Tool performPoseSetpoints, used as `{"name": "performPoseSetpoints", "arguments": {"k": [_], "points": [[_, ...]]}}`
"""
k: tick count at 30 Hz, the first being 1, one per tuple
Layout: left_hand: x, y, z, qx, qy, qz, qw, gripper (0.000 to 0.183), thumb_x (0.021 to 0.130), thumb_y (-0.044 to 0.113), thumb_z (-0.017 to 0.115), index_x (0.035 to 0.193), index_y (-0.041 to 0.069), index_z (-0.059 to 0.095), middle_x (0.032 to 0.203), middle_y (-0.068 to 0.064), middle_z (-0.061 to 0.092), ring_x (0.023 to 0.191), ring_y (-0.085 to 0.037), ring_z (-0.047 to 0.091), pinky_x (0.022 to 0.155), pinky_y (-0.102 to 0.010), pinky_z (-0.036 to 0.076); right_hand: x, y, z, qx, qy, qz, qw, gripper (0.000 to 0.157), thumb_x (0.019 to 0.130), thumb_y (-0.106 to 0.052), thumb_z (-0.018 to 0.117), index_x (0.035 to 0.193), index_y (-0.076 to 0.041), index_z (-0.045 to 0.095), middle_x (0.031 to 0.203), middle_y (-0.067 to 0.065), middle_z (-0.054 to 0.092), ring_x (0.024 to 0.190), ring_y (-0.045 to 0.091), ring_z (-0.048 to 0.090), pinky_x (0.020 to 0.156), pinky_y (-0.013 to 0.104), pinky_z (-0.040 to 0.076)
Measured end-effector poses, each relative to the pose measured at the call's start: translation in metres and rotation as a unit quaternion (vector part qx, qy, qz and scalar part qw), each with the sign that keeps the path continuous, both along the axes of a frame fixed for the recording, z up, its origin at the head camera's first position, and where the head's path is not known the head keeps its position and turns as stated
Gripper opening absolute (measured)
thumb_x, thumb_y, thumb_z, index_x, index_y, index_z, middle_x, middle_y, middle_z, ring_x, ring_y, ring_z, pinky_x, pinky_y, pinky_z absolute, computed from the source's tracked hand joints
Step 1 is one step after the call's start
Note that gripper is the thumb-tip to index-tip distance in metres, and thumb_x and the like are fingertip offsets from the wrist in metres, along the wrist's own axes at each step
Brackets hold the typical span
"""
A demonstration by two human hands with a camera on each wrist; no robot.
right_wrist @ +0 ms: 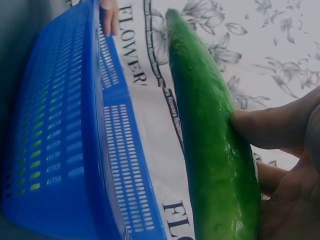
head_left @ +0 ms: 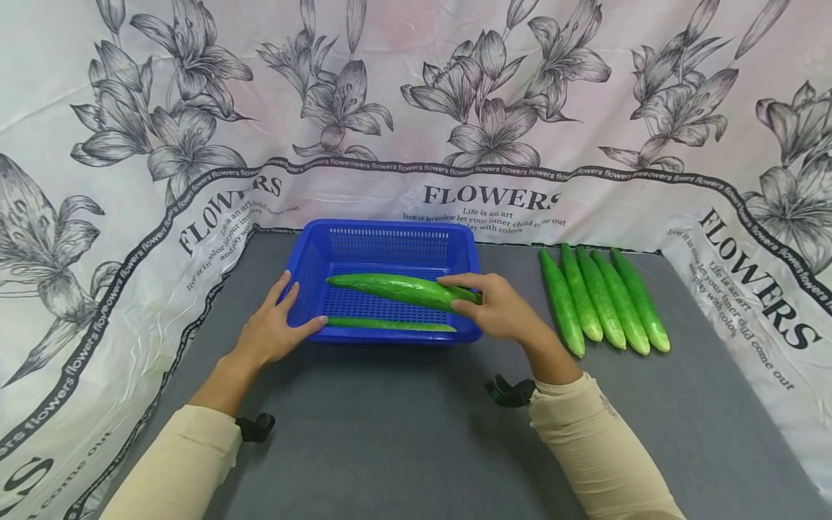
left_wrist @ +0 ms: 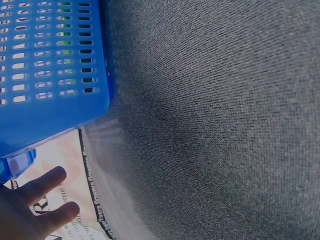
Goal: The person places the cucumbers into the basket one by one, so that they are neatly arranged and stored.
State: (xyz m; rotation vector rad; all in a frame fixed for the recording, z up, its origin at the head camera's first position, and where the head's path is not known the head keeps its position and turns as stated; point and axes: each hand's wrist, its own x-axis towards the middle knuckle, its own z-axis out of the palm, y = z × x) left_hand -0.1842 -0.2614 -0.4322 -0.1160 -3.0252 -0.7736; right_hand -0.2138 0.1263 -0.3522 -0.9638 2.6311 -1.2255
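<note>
My right hand (head_left: 490, 303) grips a long green cucumber (head_left: 390, 287) near its right end, holding it roughly level over the blue basket (head_left: 390, 336). In the right wrist view the thumb presses one side of this cucumber (right_wrist: 210, 130), with other fingers behind it. Along the basket's near inner side lies a second cucumber (head_left: 390, 325). My left hand (head_left: 269, 328) is at the basket's left end, its thumb at the near rim and its fingers spread along the left side. The left wrist view shows two fingers extended past the basket wall (left_wrist: 55, 110).
Several cucumbers (head_left: 601, 300) lie side by side on the grey tabletop (head_left: 390, 433), to the right of the basket. Behind and at both sides hangs a white cloth (head_left: 364, 188) printed with flowers and lettering.
</note>
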Motion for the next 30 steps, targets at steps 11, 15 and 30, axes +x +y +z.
{"name": "performPoseSetpoints", "arguments": {"k": [11, 15, 30], "points": [[0.0, 0.001, 0.001, -0.002, -0.002, 0.004, 1.0, 0.104, 0.083, 0.073, 0.052, 0.153, 0.004, 0.022, 0.161, -0.004, 0.001, 0.134, -0.05, 0.027, 0.095, -0.072, 0.027, -0.028, -0.023, 0.007, 0.02, -0.057, 0.044, 0.997, 0.039, 0.095, -0.005, 0.059, 0.133, -0.01, 0.06, 0.128, 0.005, 0.06, 0.079, 0.02, 0.056, 0.068, 0.037, 0.045], [0.0, 0.0, 0.0, -0.003, -0.003, 0.004, 1.0, 0.104, 0.083, 0.074, 0.052, 0.153, 0.004, 0.022, 0.161, -0.004, 0.0, 0.133, -0.051, 0.028, 0.095, -0.071, 0.028, -0.044, -0.03, 0.014, 0.032, -0.073, 0.067, 0.995, 0.038, 0.095, -0.005, 0.06, 0.133, -0.008, 0.06, 0.129, 0.006, 0.059, 0.108, 0.021, 0.056, 0.08, 0.039, 0.047], [0.0, -0.002, -0.001, 0.004, -0.003, 0.003, 1.0, 0.103, 0.082, 0.073, 0.053, 0.153, 0.004, 0.022, 0.161, -0.002, 0.0, 0.133, -0.05, 0.029, 0.095, -0.071, 0.029, -0.1, -0.051, -0.001, 0.078, -0.211, 0.061, 0.972, 0.039, 0.094, -0.005, 0.061, 0.133, -0.008, 0.06, 0.137, 0.015, 0.052, 0.129, 0.03, 0.044, 0.098, 0.045, 0.042]]}}
